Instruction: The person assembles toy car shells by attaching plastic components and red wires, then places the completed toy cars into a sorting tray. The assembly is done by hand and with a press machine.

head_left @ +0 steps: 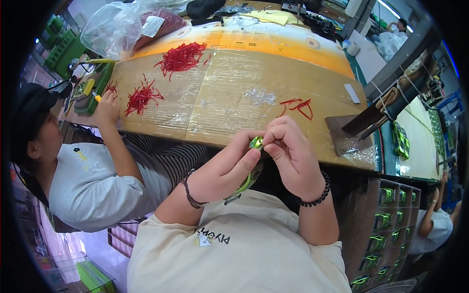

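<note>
Green shiny piece [256, 142] in two hands, seemingly not finished yet.
Left hand [239, 158] holds it between thumb and fingers, near the front edge of the counter [312, 78]; right hand [289, 151] has bent fingers at its other side, but what they grip I cannot tell. Similar green pieces [382, 220] already sit in the divided box, perhaps completed; a few red strips [308, 108] lie unused.

Even, fairly bright indoor light falls over the bench [244, 73], glinting white on its clear film [168, 117], with dark shade beneath its near edge, a strip lamp [395, 16] glaring at upper right, straight edges bowing toward a black rim, and the far background seemingly soft.
</note>
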`<move>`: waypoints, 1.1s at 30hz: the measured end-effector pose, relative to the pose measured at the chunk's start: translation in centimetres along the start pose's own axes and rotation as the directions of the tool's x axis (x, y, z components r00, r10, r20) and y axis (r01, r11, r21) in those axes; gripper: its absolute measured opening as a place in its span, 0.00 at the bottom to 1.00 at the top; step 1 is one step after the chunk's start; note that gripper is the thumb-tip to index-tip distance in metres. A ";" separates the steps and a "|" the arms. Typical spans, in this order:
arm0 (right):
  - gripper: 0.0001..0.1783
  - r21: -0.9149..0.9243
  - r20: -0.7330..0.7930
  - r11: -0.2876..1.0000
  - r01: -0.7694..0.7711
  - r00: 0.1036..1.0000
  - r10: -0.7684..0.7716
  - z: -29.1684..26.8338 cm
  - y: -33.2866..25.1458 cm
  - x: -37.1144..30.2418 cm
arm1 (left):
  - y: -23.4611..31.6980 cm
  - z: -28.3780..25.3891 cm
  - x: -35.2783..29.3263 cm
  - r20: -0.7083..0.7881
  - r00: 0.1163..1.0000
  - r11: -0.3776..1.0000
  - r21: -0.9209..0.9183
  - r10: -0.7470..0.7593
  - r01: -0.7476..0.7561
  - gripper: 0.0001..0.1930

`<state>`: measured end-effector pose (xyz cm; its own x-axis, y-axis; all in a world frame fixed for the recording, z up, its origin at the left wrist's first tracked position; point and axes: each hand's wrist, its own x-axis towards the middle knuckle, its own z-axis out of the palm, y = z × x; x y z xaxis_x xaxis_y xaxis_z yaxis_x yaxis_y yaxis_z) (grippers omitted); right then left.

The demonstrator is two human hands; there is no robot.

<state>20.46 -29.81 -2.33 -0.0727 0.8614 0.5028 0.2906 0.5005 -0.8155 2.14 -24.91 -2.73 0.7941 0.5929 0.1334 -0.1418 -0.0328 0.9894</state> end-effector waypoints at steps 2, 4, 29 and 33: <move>0.03 0.020 -0.074 1.000 0.024 0.997 -0.022 0.3 0.1 -0.3 | -0.1 0.0 0.0 0.004 1.000 1.000 0.001 0.009 -0.009 0.15; 0.03 0.012 -0.097 0.999 0.037 0.995 -0.036 0.5 0.1 -0.5 | -0.1 0.2 0.0 0.005 1.000 1.000 0.002 0.018 -0.018 0.15; 0.07 -0.052 -0.211 0.998 0.029 0.977 -0.039 0.7 0.2 -1.2 | -0.6 0.5 0.6 0.005 0.999 0.998 -0.048 0.051 -0.051 0.18; 0.10 -0.050 -0.241 0.997 0.056 0.968 -0.066 1.9 1.1 -1.8 | -1.2 0.5 0.5 -0.045 0.999 0.987 -0.161 0.019 -0.026 0.17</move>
<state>19.13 -30.69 -4.69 0.1401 0.7800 0.6098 0.3334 0.5428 -0.7709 3.00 -24.98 -3.85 0.7640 0.6276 0.1499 -0.2562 0.0818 0.9632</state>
